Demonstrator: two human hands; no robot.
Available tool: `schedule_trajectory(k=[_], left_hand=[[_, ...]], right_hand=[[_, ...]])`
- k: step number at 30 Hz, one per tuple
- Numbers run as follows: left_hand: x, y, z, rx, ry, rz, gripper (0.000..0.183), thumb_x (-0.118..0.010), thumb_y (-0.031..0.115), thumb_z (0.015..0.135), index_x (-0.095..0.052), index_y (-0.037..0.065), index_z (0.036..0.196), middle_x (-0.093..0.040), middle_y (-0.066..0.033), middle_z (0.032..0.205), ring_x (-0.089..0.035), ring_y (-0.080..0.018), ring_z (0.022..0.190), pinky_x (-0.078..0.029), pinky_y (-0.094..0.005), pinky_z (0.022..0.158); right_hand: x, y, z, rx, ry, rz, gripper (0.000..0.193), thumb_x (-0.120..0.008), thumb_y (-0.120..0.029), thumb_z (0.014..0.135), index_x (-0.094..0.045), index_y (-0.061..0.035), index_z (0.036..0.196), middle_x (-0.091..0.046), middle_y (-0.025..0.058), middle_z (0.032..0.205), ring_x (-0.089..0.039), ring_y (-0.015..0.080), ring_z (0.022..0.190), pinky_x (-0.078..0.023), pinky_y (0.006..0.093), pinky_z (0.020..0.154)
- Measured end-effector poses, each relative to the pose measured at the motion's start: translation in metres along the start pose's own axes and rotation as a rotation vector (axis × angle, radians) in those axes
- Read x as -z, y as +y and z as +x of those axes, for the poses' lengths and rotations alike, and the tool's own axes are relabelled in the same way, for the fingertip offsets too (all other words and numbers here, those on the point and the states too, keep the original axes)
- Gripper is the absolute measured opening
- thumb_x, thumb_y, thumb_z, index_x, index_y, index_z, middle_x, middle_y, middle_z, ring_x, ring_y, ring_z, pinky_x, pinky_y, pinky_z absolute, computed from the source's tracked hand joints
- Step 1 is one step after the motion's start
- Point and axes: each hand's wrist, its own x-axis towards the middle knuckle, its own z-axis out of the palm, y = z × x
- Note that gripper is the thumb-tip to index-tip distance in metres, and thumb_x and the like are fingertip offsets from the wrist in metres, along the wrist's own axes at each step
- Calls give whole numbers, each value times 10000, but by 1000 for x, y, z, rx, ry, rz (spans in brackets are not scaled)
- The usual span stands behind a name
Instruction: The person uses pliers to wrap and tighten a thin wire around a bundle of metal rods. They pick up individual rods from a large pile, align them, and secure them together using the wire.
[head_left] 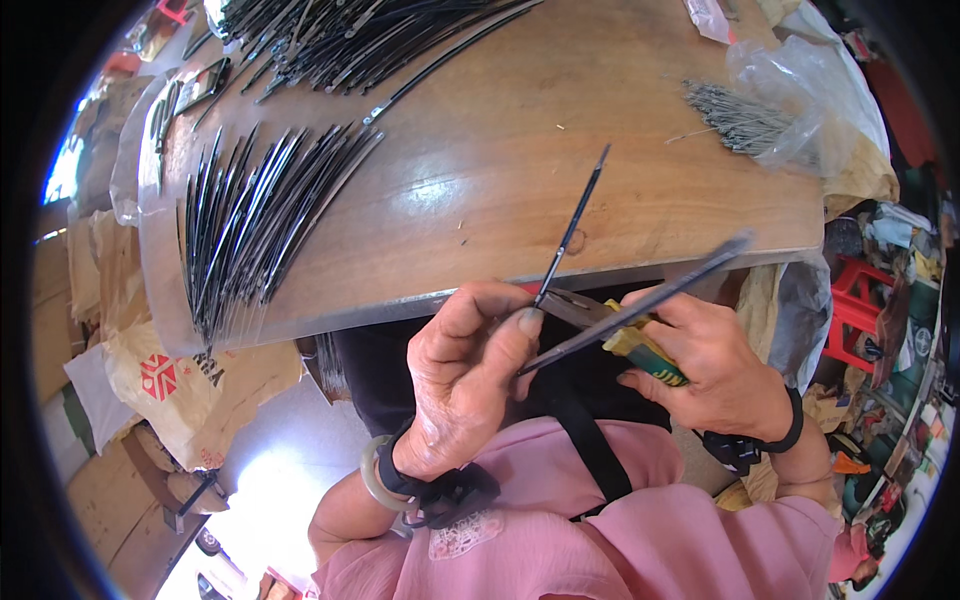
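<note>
My left hand (465, 355) pinches a thin black strip (577, 222) between thumb and fingers, just past the table's near edge. The strip points up and away over the wood. A second long dark strip (665, 290) slants from beside the left fingers up to the right, passing in front of the pliers; whether it is a separate piece I cannot tell. My right hand (715, 365) is closed around pliers (645, 352) with yellow and green handles. Their jaws reach the held strip close to my left thumb, and the jaw tips are partly hidden.
On the wooden table (470, 190), a fanned row of black strips (265, 220) lies left, with a larger pile (340, 40) behind. Thin grey wires (745, 118) spill from a clear plastic bag (800, 85) at the far right. A red stool (855, 305) stands beyond the right edge.
</note>
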Motion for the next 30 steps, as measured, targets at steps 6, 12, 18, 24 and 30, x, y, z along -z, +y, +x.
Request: schedule_trajectory(k=[6,12,18,24,30], left_hand=[[8,-5,-2,-23,-8,-36,94,-556,53,964,-574,-35,991,-592,-72,731,-470,-82,495,-349,-205,439],[8,-6,-3,13,39,5,115,-570,70,962,-568,-45,974,-601,-72,792,-463,-76,492,-354,-201,434],[14,5,1,-29,130,42,135,-609,102,946,-565,-20,984,-587,-64,726,-473,-98,483,-346,-212,418],[1,15,32,-10,123,-465,110,-580,117,973,-578,11,1002,-636,-85,861,-591,-138,703,-463,-243,578],[-14,17,44,43,120,-645,171,-604,199,971,-567,45,1036,-626,-89,943,-635,-229,914,-530,-350,812]], right_hand=[[-2,2,9,64,48,-12,310,-803,-102,661,-618,31,871,-587,178,1097,-619,349,937,-509,397,778],[-16,-2,11,134,-5,-151,334,-764,-106,686,-586,51,920,-576,199,1040,-622,358,919,-532,377,750],[-19,0,29,157,-13,-121,337,-761,-128,683,-600,49,919,-567,193,1007,-627,342,820,-535,372,683],[-30,-6,41,40,254,209,371,-764,-169,776,-657,0,1089,-618,190,1070,-653,356,792,-529,381,696],[-56,-14,39,-42,347,239,219,-736,-85,757,-653,43,914,-626,215,1034,-652,338,766,-516,361,678]])
